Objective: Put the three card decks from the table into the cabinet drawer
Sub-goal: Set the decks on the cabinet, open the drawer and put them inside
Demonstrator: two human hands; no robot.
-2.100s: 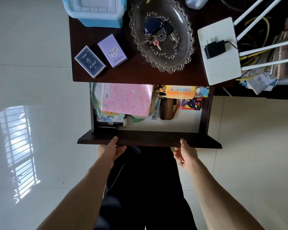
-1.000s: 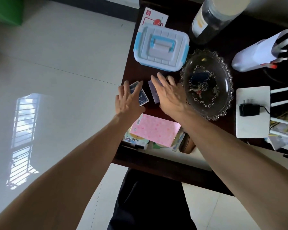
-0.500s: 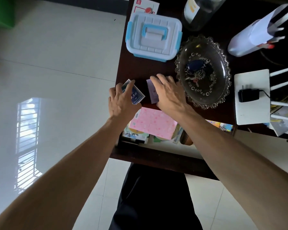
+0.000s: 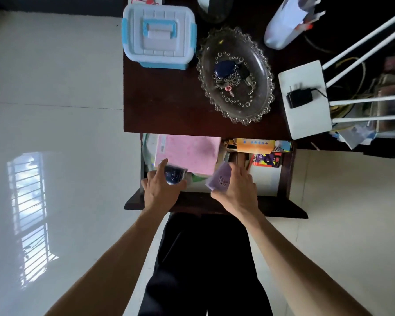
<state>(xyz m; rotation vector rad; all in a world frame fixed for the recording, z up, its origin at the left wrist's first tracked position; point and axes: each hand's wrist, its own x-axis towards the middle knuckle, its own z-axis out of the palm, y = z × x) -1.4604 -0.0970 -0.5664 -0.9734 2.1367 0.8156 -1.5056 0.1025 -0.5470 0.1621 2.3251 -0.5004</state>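
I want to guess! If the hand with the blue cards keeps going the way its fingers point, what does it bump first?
Probably the pink folder in the drawer. The left hand points its blue cards that way, though depth is unclear.

We can read no text for certain. The orange box [image 4: 255, 145] in the drawer [image 4: 283, 176] bears small characters, and the dark blue deck [image 4: 174, 175] a pale mark, both too blurred to read.

Over the open drawer [image 4: 283, 179], left hand [image 4: 161, 190] grips blue deck [image 4: 174, 176], right hand [image 4: 236, 192] purple deck [image 4: 220, 177].
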